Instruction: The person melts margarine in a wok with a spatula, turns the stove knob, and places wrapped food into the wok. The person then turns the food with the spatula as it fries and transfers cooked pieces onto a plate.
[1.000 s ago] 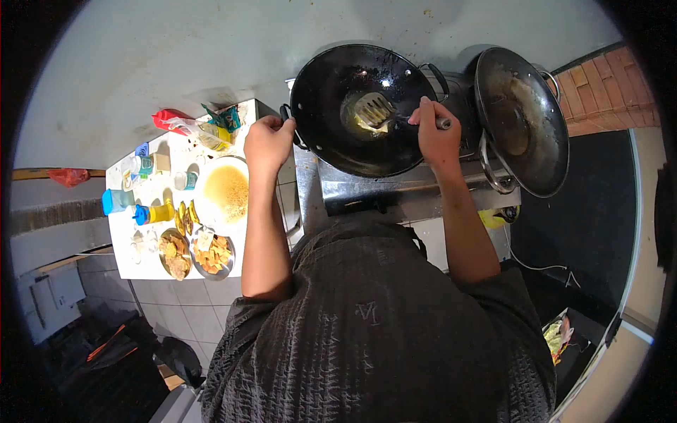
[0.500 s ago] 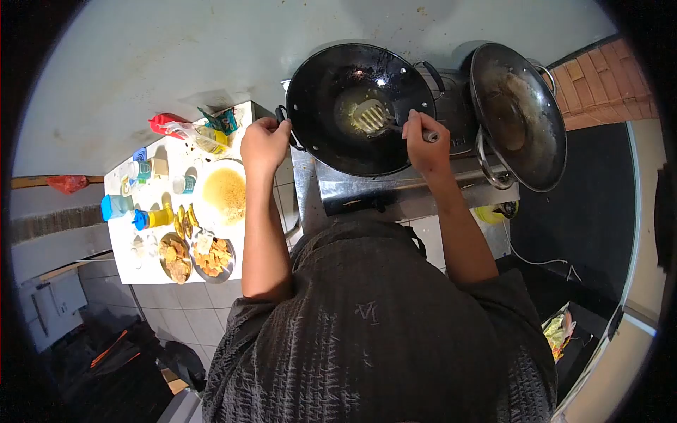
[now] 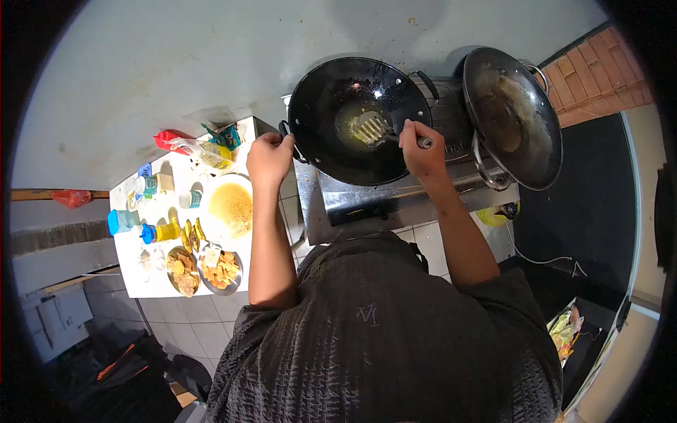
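A black wok (image 3: 338, 158) stands on the stove (image 3: 367, 201), with a little oily yellowish liquid at its bottom. My left hand (image 3: 271, 159) is closed on the wok's left handle. In my right hand (image 3: 424, 149) is the handle of a slotted spatula (image 3: 371, 128), whose metal head rests in the liquid. Whether any food lies under the spatula head is hard to tell. To the right, a second, worn wok (image 3: 515, 127) leans at a tilt on the stove, touched by neither hand.
The white table (image 3: 151, 271) at left bears a plate of yellowish liquid (image 3: 230, 209), two plates of fried pieces (image 3: 220, 269), bananas (image 3: 192, 235), a blue-lidded bottle (image 3: 161, 233), jars and plastic bags (image 3: 211, 154). A yellow-green container (image 3: 491, 216) stands below the stove.
The spatula head has turned over and shifted slightly within the wok, and my right hand has moved a little left and down. My left hand keeps its hold. The view has shifted slightly.
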